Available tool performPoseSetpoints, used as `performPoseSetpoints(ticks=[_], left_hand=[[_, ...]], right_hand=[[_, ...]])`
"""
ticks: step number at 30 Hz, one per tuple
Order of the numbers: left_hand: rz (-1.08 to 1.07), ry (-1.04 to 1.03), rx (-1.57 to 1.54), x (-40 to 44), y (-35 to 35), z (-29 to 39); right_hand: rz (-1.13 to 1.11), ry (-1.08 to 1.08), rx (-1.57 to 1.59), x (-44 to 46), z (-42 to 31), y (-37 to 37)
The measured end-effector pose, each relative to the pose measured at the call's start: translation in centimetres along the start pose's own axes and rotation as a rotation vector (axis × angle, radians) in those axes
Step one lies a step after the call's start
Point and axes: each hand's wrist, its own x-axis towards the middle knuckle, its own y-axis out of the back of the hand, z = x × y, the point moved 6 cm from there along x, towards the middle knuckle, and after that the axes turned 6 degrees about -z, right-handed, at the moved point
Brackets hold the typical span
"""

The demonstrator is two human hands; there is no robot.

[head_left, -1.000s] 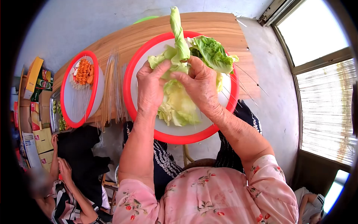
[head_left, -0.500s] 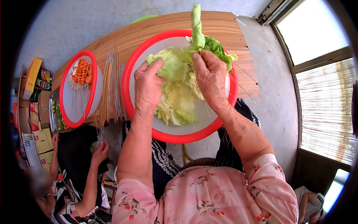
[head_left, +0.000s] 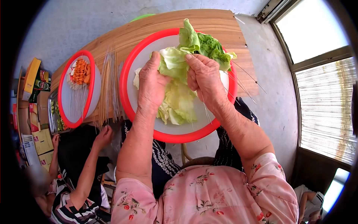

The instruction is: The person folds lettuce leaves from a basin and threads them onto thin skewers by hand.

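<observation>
Far left of the left hand: a smooth yellow cardboard box (head_left: 31,79), square-edged, tilted. Closer in, a shiny metal tray (head_left: 51,115) with small green chunks (head_left: 60,121), too small to identify.

Next, still well left of the left hand: small tray (head_left: 91,95), pale base, thick glossy red rim. In it, ridged orange pieces (head_left: 79,71), spiral-cut look, with thin sticks running toward the near rim.

Between that tray and the left hand: loose bundle of thin, straight bamboo-colored sticks (head_left: 107,89) on the wood-grain table (head_left: 167,19). Co-worker's hand (head_left: 103,137) is at the near ends of the sticks, fingers bent; contact unclear.

Big round tray (head_left: 124,86), same red rim and pale base, sits under both hands.

Left hand (head_left: 152,84): thumb up, fingers curled in, slightly blurred. It's right at the left edge of the leaf; can't tell if it's gripping.

Lettuce leaf (head_left: 173,62): thin, pale green, wavy, spread between the two hands. Loose leaves (head_left: 178,102), limp and yellowish, lie in the tray below and between the hands.

Curled green piece (head_left: 189,39) stands just beyond the right hand's fingertips; can't tell if it joins the leaf.

Right hand (head_left: 204,74): narrow pinch, thumb pressed to the leaf, other fingers folded.

Crinkled dark-green lettuce (head_left: 213,47) just beyond the right hand. Thin sticks (head_left: 242,85) poke past the rim to its right.

Far right of the right hand: ribbed, translucent blind (head_left: 326,108).
</observation>
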Motion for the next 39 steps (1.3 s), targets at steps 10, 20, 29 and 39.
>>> performPoseSetpoints(ticks=[10,20,29,39], left_hand=[[0.149,-0.146,0.079,-0.1,0.6,-0.3],[0.439,-0.453,0.212,-0.2,4.2,5.2],[0.469,-0.545,0.144,-0.7,5.4,7.2],[0.445,-0.572,0.114,-0.5,5.3,7.4]], right_hand=[[-0.006,-0.023,-0.065,-0.6,0.7,-0.5],[-0.199,0.416,-0.862,-3.0,-3.2,-1.8],[-0.365,0.421,-1.156,-4.4,-1.6,-2.1],[-0.352,0.422,-1.274,-4.2,-0.6,-1.7]])
